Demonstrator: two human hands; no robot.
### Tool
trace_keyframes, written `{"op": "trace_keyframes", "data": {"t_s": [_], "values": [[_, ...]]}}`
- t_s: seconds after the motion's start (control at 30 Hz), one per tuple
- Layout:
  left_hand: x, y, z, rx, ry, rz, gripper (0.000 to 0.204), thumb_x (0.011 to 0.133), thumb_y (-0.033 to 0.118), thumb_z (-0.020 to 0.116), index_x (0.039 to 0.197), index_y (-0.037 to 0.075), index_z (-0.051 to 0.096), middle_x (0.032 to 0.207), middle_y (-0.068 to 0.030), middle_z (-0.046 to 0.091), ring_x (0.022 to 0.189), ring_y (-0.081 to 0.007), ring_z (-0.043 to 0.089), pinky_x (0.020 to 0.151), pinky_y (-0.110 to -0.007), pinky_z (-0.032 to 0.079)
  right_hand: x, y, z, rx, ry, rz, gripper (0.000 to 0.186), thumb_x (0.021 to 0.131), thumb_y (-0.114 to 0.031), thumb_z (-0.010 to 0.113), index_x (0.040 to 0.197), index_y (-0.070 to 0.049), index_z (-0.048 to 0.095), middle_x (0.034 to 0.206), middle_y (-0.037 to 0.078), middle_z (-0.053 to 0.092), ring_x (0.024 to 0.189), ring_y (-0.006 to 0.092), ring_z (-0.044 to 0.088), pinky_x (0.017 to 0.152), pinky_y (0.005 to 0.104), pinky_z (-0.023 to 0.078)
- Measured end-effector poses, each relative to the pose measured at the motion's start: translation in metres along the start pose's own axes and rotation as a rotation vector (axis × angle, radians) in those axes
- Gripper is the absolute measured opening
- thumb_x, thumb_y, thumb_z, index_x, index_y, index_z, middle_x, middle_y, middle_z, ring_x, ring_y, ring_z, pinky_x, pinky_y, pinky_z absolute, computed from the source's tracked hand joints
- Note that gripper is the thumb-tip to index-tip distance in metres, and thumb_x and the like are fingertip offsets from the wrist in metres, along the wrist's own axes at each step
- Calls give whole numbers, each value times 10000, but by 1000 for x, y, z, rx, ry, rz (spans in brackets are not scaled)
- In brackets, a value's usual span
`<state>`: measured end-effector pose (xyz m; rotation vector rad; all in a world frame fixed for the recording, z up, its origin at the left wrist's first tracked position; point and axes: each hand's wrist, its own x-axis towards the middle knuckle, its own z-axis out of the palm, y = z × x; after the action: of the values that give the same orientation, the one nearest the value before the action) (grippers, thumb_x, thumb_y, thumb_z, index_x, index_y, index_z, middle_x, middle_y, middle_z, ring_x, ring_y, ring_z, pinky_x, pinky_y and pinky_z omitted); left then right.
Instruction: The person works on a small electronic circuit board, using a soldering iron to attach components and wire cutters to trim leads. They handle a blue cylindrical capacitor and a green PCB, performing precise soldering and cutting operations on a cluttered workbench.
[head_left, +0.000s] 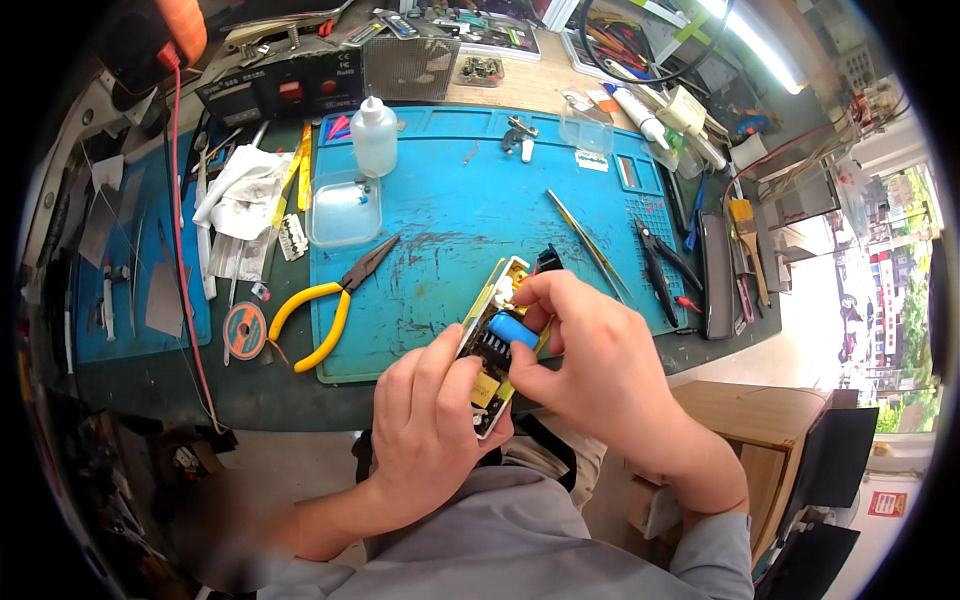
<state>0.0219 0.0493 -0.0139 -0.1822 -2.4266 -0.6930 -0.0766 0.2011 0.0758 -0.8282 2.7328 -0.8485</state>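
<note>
Above the mat's front edge, my left hand (430, 405) is closed round an open power adapter (488, 388), a pale narrow case with a circuit board inside. The board carries a large blue capacitor (512, 329), a yellow transformer-like block and small dark parts. My right hand (590, 345) curls over the adapter's far right side, thumb by the capacitor and index finger at the far end. Its fingertips press on the board there; exactly which part they grip is partly hidden. A black piece (548, 259) shows just beyond the right fingers.
A blue work mat (450, 210) covers the bench. Yellow-handled pliers (335, 302) lie left, with a solder spool (245, 331) beside them. Tweezers (588, 245) and black cutters (662, 268) lie right. A squeeze bottle (375, 138) and a clear plastic tray (345, 209) stand at the far left.
</note>
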Motion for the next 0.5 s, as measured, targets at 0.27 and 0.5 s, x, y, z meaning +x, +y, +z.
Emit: {"op": "trace_keyframes", "data": {"t_s": [0.27,0.5], "values": [[-1,0,5,-8,57,-7,566,816,218,802,1300,41,568,1299,-193,654,1032,-324,646,845,-428,549,-8,-2,3,-115,43,-59,279,873,-87,781,1099,-21,633,949,102,689,809,262,713,703,381,567],[2,4,0,59,-25,-13,520,812,252,775,1279,43,681,1308,-181,647,1026,-329,628,850,-434,523,-14,0,7,-52,99,-82,247,871,-53,799,1082,-8,680,948,100,699,734,223,705,650,352,559]]}}
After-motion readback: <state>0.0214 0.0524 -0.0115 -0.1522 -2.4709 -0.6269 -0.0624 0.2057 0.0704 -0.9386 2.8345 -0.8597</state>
